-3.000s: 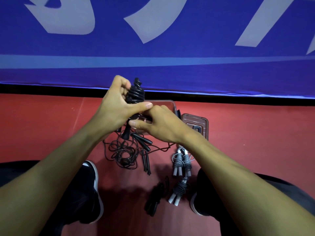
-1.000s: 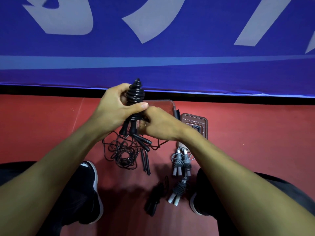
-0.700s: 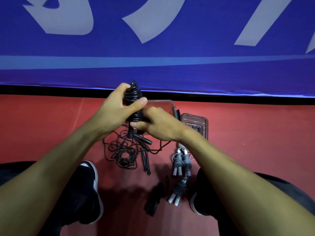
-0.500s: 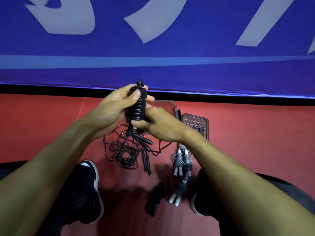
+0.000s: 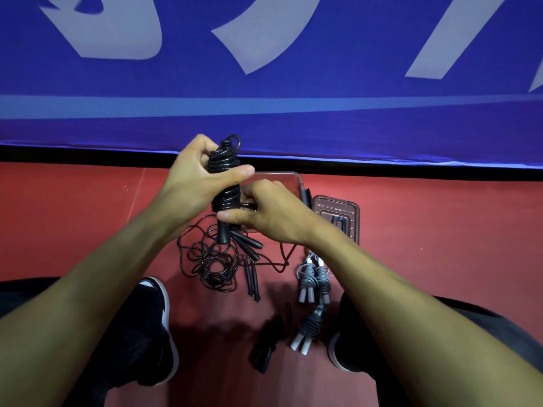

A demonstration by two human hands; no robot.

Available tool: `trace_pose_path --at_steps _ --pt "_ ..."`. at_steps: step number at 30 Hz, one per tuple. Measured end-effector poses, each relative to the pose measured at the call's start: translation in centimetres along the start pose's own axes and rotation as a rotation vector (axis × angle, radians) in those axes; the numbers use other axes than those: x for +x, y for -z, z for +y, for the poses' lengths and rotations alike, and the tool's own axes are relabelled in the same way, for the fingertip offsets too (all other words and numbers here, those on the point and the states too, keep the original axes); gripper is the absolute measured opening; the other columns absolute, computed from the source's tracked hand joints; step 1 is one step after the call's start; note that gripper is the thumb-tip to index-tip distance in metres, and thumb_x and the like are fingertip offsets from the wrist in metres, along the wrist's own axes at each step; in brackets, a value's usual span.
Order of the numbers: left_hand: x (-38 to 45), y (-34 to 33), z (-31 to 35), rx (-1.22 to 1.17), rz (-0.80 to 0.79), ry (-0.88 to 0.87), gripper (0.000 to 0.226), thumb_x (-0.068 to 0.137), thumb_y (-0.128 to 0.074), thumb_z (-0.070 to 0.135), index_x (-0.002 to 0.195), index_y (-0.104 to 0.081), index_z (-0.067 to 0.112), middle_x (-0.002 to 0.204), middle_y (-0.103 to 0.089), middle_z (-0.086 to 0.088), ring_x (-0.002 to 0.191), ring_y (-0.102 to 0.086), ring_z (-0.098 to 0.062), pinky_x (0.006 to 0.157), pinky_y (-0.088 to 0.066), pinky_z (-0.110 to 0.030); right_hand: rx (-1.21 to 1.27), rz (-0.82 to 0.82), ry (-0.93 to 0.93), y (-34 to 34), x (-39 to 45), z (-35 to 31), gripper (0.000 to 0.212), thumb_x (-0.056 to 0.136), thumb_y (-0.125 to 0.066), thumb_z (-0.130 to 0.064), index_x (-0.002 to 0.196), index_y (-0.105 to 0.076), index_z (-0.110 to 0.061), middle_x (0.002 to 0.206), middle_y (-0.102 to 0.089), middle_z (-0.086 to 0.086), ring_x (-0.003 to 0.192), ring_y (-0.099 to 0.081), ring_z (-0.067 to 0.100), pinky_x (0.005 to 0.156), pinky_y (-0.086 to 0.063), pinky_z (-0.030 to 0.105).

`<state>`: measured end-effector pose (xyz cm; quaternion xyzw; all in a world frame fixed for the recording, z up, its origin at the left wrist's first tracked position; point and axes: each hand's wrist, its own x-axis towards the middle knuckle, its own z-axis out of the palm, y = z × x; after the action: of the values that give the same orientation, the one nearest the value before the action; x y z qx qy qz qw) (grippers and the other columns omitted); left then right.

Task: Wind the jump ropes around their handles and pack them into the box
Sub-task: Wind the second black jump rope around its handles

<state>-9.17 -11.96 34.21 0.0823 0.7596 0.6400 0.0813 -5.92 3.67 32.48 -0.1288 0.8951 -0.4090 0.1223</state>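
Left hand [image 5: 194, 180] has re-clamped, thumb across the black rope bundle [image 5: 226, 183] held above the floor; right hand [image 5: 264, 215] pinches the last coil low down. Nearly wound, box [image 5: 296, 183] waiting behind.

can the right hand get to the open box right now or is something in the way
Probably not yet. The right hand sits just in front of the box with nothing between, but it and the left hand both grip the wound black rope.

Head view; downward, close over floor [image 5: 88, 218]
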Motion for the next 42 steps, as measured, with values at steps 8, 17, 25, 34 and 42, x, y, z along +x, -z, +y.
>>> trace_pose_path --at_steps 8,17,25,34,42 --pt "-0.5 0.4 0.2 -0.150 -0.312 0.091 0.051 0.086 -0.069 0.035 0.122 -0.055 0.002 0.104 -0.071 -0.001 0.094 -0.067 -0.009 0.078 -0.053 -0.019 -0.037 -0.017 0.053 0.4 -0.5 0.1 0.020 0.096 -0.068 -0.032 0.106 -0.068 -0.015 0.091 -0.069 -0.006 0.087 -0.069 0.021 0.087 -0.055 0.041" --pt "-0.1 1.2 0.3 -0.085 -0.358 0.022 0.036 0.093 -0.059 0.026 0.121 -0.063 0.005 0.106 -0.073 -0.003 0.102 -0.068 -0.015 0.090 -0.052 -0.024 0.021 0.036 0.033 0.2 -0.2 0.3 0.015 0.094 -0.071 -0.030 0.100 -0.072 -0.016 0.097 -0.075 0.000 0.092 -0.071 0.015 0.089 -0.055 0.040" --pt "-0.1 0.6 -0.1 0.059 -0.089 -0.006 0.038 0.078 -0.084 0.030 0.093 -0.051 0.019 0.085 -0.068 0.005 0.078 -0.063 -0.007 0.076 -0.052 -0.026 0.005 -0.007 -0.017 0.3 -0.1 0.2 0.036 0.089 -0.074 -0.047 0.085 -0.067 -0.011 0.075 -0.071 0.003 0.075 -0.069 0.019 0.074 -0.057 0.037" --pt "-0.6 -0.1 0.1 0.244 -0.089 0.019 0.052 0.069 -0.083 0.045 0.097 -0.052 0.016 0.081 -0.061 0.010 0.073 -0.057 -0.006 0.070 -0.050 -0.027 -0.099 -0.039 0.023 0.1 -0.7 -0.4 0.035 0.085 -0.075 -0.053 0.095 -0.063 -0.021 0.069 -0.059 -0.011 0.063 -0.053 0.006 0.064 -0.042 0.020" --pt "-0.8 1.1 1.0 -0.232 -0.425 0.097 0.050 0.083 -0.073 0.016 0.127 -0.054 0.002 0.114 -0.072 -0.015 0.109 -0.069 -0.023 0.085 -0.056 -0.029 0.005 -0.038 0.091 -0.2 -0.8 -0.8 0.051 0.088 -0.074 -0.048 0.129 -0.061 -0.021 0.121 -0.064 -0.007 0.111 -0.061 0.011 0.097 -0.053 0.034"
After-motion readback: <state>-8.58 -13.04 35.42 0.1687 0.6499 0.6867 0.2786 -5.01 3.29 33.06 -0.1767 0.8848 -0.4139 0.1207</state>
